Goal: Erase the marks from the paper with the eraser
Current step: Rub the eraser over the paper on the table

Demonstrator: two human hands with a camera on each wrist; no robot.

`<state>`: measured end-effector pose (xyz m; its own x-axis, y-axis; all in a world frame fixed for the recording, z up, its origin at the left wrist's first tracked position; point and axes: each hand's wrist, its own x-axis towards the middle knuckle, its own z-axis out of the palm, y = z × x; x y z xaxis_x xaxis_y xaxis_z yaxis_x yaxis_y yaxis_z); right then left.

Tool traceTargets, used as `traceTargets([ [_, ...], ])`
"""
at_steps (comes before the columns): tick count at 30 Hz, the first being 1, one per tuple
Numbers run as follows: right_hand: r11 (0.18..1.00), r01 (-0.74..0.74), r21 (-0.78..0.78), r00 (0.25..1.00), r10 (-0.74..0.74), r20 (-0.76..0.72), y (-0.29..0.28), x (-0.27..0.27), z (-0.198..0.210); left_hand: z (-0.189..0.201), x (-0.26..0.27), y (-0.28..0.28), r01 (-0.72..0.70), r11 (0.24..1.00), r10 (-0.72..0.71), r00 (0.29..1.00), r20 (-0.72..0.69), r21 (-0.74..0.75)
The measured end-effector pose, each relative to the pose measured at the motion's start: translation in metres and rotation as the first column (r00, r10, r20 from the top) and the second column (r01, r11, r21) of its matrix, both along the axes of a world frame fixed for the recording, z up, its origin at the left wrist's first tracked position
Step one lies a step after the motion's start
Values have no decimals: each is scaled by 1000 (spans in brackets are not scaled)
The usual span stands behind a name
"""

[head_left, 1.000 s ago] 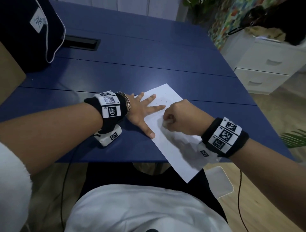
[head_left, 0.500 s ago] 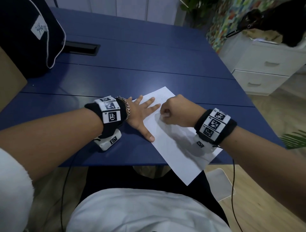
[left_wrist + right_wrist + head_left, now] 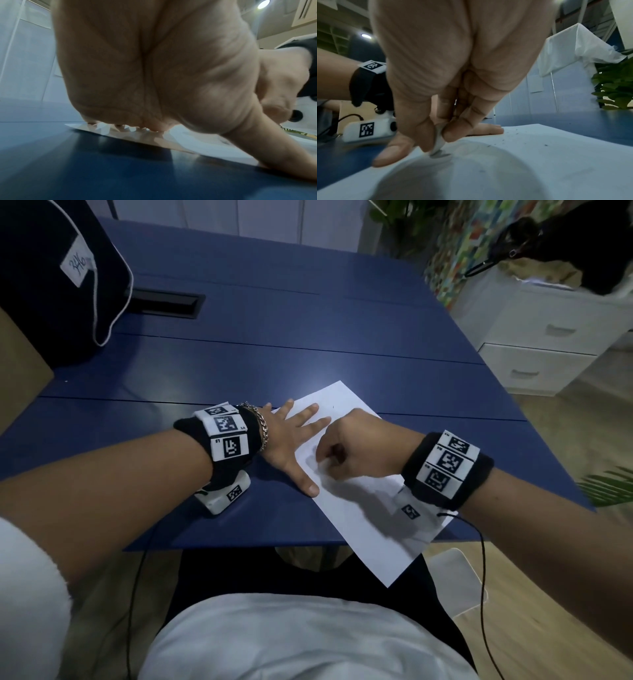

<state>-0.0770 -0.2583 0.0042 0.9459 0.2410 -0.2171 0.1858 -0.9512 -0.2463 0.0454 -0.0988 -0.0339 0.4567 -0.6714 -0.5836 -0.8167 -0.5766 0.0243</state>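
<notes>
White rectangular paper sheet [image 3: 359,508], pinned by our flat left hand [image 3: 291,436], shows faint marks while our right hand [image 3: 356,450] pinches the small white eraser [image 3: 439,142], mid-rub.

A blue table [image 3: 308,337] filled the middle of the room, with a black slot [image 3: 164,302] set in its top. A dark bag [image 3: 41,285] stood at the far left. On the right was a white drawer cabinet [image 3: 548,347] on a wooden floor [image 3: 565,594]. A ceiling lamp [image 3: 264,4] shone above.
</notes>
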Motion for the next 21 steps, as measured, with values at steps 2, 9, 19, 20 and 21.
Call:
traceTargets([
  [2, 1000, 2, 5, 1000, -2, -12, -3, 3, 3, -1, 0, 0, 5, 1000, -5, 1000, 7, 1],
  [9, 986, 166, 26, 978, -167, 127, -26, 16, -2, 5, -3, -1, -7, 1000, 7, 1000, 5, 5],
  [19, 990, 143, 3, 984, -142, 106, -28, 13, 0, 6, -3, -3, -7, 1000, 7, 1000, 9, 24],
  [20, 991, 136, 2, 985, -136, 103, -29, 12, 1, 6, -3, -2, -9, 1000, 8, 1000, 11, 27],
  [21, 993, 114, -1, 991, -114, 72, -28, 9, 1, 6, -3, -2, -12, 999, 11, 1000, 12, 30],
])
